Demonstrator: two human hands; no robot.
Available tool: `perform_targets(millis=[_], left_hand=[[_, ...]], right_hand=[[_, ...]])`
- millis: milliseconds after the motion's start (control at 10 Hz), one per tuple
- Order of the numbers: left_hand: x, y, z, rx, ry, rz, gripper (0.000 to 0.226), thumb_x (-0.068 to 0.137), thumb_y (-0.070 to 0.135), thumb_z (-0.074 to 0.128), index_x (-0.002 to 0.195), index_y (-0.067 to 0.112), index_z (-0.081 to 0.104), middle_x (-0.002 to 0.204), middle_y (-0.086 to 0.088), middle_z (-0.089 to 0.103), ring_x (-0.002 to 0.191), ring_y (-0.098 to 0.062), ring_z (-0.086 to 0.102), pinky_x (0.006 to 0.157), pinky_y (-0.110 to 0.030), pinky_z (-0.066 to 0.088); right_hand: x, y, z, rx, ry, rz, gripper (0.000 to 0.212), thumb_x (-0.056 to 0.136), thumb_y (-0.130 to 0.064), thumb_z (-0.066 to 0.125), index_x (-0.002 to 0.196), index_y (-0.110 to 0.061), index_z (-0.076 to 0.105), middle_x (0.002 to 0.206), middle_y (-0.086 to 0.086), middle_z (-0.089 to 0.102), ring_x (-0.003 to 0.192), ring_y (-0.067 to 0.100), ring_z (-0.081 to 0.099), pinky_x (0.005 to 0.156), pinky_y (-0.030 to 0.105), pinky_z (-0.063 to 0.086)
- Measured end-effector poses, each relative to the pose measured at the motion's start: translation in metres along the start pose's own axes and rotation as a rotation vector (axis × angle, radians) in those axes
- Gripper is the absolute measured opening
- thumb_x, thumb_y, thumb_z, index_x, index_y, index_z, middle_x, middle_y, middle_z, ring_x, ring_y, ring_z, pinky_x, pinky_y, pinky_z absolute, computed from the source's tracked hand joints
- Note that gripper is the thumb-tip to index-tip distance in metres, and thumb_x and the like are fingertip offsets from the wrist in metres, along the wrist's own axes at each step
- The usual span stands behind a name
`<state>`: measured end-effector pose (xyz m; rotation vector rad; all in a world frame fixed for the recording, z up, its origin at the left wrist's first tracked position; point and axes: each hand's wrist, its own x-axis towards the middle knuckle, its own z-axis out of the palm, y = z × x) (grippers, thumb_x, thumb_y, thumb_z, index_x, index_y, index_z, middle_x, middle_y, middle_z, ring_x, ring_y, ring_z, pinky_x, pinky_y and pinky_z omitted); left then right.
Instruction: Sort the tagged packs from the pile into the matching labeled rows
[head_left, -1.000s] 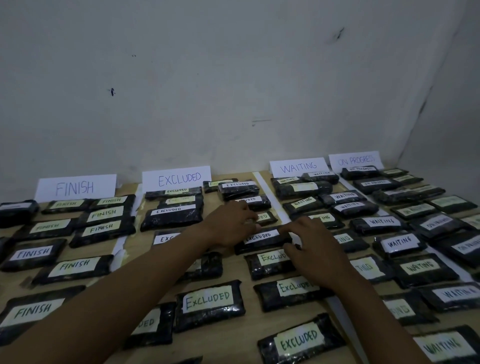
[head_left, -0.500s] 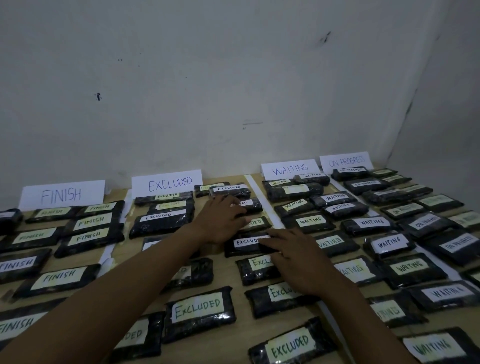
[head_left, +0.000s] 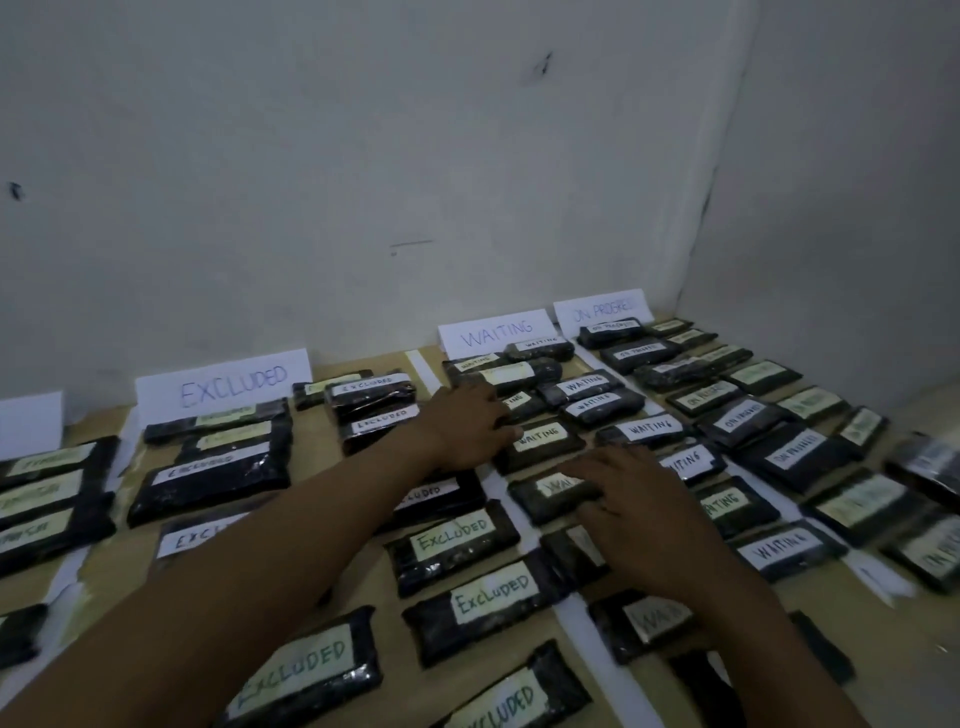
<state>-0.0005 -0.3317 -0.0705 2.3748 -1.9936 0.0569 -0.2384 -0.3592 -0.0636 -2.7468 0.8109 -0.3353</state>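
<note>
Dark packs with paper tags lie in columns on the wooden table (head_left: 363, 592). Standing signs read EXCLUDED (head_left: 228, 382), WAITING (head_left: 496, 332) and ON PROGRESS (head_left: 602, 310). My left hand (head_left: 470, 423) lies flat at the left end of a WAITING pack (head_left: 545, 441), fingers straight against it. My right hand (head_left: 644, 512) rests with spread fingers on another WAITING pack (head_left: 540, 496), covering most of its tag. Neither hand lifts a pack.
EXCLUDED packs (head_left: 457, 543) fill the column left of a white tape strip (head_left: 576, 631). FINISH packs (head_left: 47, 462) lie at the far left, ON PROGRESS packs (head_left: 795, 454) at the right. White walls (head_left: 363, 182) close off the back and right.
Both hands have shifted right, from the EXCLUDED column across the tape strip onto the WAITING column. The view has turned to the right as well.
</note>
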Motion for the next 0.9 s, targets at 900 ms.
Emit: perform_targets(millis=[900], left_hand=[[-0.008,0.004,-0.025,-0.192,0.213,0.081,0.039,0.095,0.047,0.048,0.122,0.021,0.060,0.115,-0.001,0.055,0.106,-0.021,0.053,0.085,-0.033,0.043]], right_hand=[[0.011,0.002,0.000,0.040,0.088,-0.144,0.024,0.091,-0.025,0.050,0.112,-0.023,0.063,0.111,-0.009,0.054,0.105,0.010,0.046,0.076,0.025,0.034]])
